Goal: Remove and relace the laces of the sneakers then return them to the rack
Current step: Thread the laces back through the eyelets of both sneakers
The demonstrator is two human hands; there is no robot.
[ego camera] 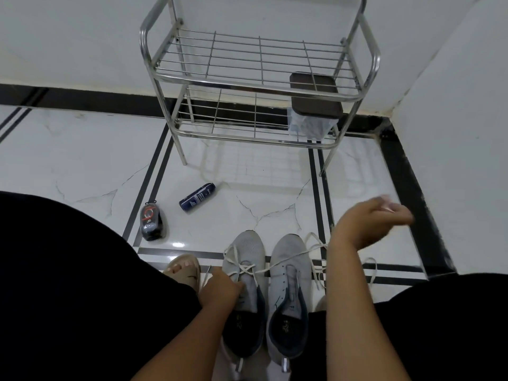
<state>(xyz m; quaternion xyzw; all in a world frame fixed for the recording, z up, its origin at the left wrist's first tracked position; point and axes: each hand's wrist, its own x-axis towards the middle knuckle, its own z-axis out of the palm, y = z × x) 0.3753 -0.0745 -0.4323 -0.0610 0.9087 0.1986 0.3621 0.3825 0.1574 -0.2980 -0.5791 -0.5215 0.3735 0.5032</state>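
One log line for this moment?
left hand: on left sneaker | right hand: raised, pulling lace | rack: no sneakers

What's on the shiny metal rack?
The rack has one thing on its lower shelf, at the right end: a see-through container with a dark brown lid. What is inside it cannot be made out. No shoes are on either shelf.

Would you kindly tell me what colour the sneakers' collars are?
Dark navy on both sneakers, against light grey uppers; the head view shows it.

grey sneakers (265,284), white laces (316,250)
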